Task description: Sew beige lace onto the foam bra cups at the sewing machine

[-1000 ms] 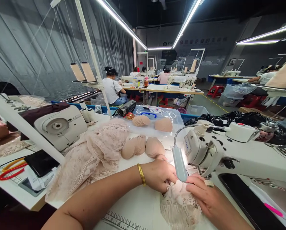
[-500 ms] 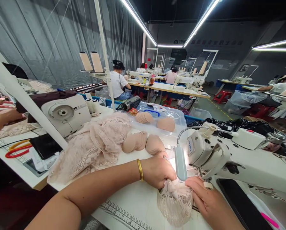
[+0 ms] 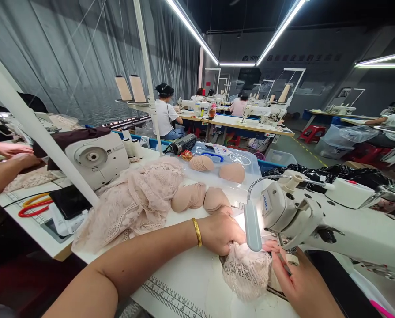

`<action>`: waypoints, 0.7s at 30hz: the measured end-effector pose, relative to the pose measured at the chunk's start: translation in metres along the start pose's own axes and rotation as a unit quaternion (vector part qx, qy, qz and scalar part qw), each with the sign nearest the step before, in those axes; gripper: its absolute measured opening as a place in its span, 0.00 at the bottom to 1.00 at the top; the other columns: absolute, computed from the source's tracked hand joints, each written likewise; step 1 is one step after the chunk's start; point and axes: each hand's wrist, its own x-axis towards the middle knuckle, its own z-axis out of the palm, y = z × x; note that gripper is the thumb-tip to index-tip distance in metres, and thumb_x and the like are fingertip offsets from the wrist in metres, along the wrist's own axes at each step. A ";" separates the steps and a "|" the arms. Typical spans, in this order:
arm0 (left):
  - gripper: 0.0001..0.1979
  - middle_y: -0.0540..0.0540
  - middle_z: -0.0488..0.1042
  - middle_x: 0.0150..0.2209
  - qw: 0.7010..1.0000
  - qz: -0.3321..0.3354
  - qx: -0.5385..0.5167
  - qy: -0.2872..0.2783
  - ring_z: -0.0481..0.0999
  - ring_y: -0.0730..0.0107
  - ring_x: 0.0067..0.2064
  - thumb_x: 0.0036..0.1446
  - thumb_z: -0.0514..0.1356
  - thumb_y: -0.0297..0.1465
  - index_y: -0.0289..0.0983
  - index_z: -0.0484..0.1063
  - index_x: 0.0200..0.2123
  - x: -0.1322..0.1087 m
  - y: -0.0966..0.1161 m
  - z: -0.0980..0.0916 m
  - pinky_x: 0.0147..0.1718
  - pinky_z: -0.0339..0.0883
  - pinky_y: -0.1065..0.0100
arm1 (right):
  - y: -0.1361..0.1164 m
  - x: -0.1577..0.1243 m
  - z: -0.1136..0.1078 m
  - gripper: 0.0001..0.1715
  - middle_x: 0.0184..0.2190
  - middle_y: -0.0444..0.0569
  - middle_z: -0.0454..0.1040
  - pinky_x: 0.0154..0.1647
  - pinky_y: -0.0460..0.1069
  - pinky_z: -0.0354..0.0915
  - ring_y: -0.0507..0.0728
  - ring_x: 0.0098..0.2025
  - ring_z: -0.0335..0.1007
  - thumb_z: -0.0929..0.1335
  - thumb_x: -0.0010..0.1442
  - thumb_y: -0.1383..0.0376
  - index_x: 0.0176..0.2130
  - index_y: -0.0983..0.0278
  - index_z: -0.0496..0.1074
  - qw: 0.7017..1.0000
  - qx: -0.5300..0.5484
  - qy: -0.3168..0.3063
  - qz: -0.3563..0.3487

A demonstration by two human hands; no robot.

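Lace (image 3: 246,276) lies bunched between the hands, too crumpled to show a long axis, and neither is clearly nearer: the left hand (image 3: 219,232) curls closed on its upper left edge, while the right hand (image 3: 303,276) meets its right edge, gripping or merely pressing, I cannot tell. "JUKI" marks the machine (image 3: 356,216) alongside; "YING" shows on the wall (image 3: 303,46).

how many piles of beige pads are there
4: left pile and right pile on the clear plastic box, fanned pile beside the lace heap, another pile just beyond your left hand. Some may be hidden.
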 end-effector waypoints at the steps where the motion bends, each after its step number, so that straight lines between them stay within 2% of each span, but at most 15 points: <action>1: 0.07 0.51 0.79 0.34 1.000 0.002 0.000 -0.001 0.73 0.64 0.38 0.42 0.60 0.24 0.38 0.69 0.29 -0.001 0.000 0.000 0.50 0.52 0.52 | 0.000 0.000 -0.001 0.20 0.45 0.56 0.81 0.47 0.58 0.77 0.65 0.49 0.79 0.59 0.75 0.57 0.49 0.60 0.77 1.000 0.005 -0.002 -0.004; 5: 0.08 0.51 0.79 0.35 1.000 0.014 0.005 -0.004 0.73 0.65 0.40 0.44 0.61 0.24 0.39 0.70 0.31 -0.005 0.001 -0.004 0.44 0.52 0.56 | -0.004 0.000 -0.008 0.18 0.43 0.53 0.82 0.44 0.55 0.77 0.63 0.46 0.81 0.60 0.75 0.57 0.47 0.58 0.77 0.999 0.011 0.006 -0.030; 8: 0.08 0.51 0.78 0.37 1.000 0.026 0.015 -0.008 0.74 0.64 0.42 0.48 0.61 0.25 0.39 0.71 0.34 -0.009 0.002 -0.006 0.40 0.51 0.58 | -0.018 0.006 -0.017 0.14 0.42 0.49 0.82 0.44 0.52 0.75 0.60 0.44 0.81 0.61 0.74 0.61 0.50 0.56 0.73 0.998 0.031 -0.004 -0.061; 10: 0.05 0.48 0.77 0.38 0.999 0.003 0.050 0.001 0.73 0.62 0.42 0.53 0.61 0.27 0.39 0.72 0.35 -0.011 0.007 -0.006 0.41 0.52 0.57 | -0.030 0.010 -0.021 0.12 0.43 0.46 0.82 0.44 0.50 0.74 0.57 0.43 0.81 0.63 0.73 0.61 0.54 0.55 0.70 0.992 0.065 -0.029 -0.109; 13: 0.06 0.43 0.75 0.38 0.990 -0.075 0.119 0.009 0.71 0.59 0.38 0.56 0.60 0.34 0.39 0.74 0.36 -0.012 0.020 -0.001 0.41 0.53 0.55 | -0.040 0.013 -0.014 0.17 0.44 0.47 0.81 0.42 0.49 0.73 0.58 0.45 0.79 0.68 0.70 0.59 0.57 0.55 0.67 0.983 0.075 -0.063 -0.153; 16: 0.13 0.41 0.72 0.36 0.982 -0.120 0.144 -0.011 0.68 0.61 0.34 0.57 0.61 0.40 0.35 0.73 0.35 -0.009 0.037 0.004 0.38 0.55 0.57 | -0.035 0.007 0.002 0.08 0.35 0.45 0.76 0.35 0.48 0.69 0.57 0.38 0.76 0.65 0.72 0.63 0.49 0.56 0.72 0.989 0.021 -0.086 -0.121; 19: 0.15 0.40 0.72 0.35 0.979 -0.128 0.155 -0.021 0.69 0.59 0.36 0.59 0.61 0.41 0.33 0.73 0.33 -0.007 0.049 0.005 0.37 0.57 0.57 | -0.021 -0.003 0.012 0.13 0.29 0.43 0.71 0.33 0.48 0.66 0.56 0.32 0.72 0.60 0.74 0.66 0.40 0.56 0.71 0.989 -0.011 -0.110 -0.095; 21: 0.17 0.39 0.72 0.36 0.980 -0.128 0.151 -0.022 0.70 0.58 0.37 0.59 0.62 0.43 0.33 0.73 0.32 -0.007 0.050 0.002 0.37 0.59 0.57 | -0.013 -0.007 0.010 0.15 0.31 0.44 0.73 0.32 0.49 0.66 0.56 0.32 0.72 0.59 0.75 0.66 0.41 0.56 0.71 0.991 -0.026 -0.114 -0.071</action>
